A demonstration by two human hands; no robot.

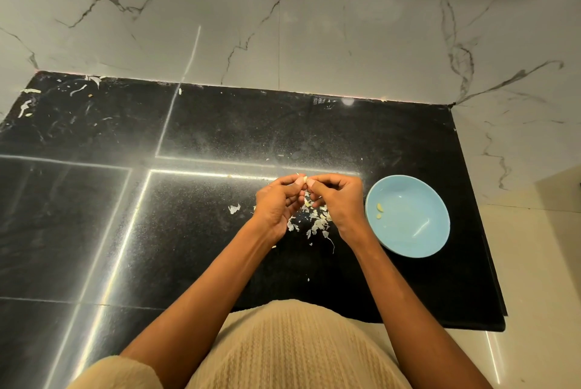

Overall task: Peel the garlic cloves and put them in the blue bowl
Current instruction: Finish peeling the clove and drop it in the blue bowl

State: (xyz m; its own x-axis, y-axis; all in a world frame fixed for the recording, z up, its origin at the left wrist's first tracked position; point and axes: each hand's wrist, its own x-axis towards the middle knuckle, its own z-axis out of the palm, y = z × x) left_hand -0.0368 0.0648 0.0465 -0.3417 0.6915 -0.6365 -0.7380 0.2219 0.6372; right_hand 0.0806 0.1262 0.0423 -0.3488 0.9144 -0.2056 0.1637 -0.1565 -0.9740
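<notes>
The garlic clove [304, 179] is pinched between the fingertips of the left hand [278, 201] and right hand [338, 200], just left of the blue bowl [408, 241] holding 2 peeled cloves [379, 210]; it could slip onto the peel scraps [317, 222] beneath. No writing visible

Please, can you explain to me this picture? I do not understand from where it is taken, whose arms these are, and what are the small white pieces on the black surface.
There is no machine here. A person wears a camera on the head, so you look down along their own arms. The left hand and right hand together pinch a garlic clove above a black counter, peeling it. The white pieces are the garlic skins lying under the hands. To the right stands a blue bowl holding two small pale pieces, likely peeled cloves.
</notes>
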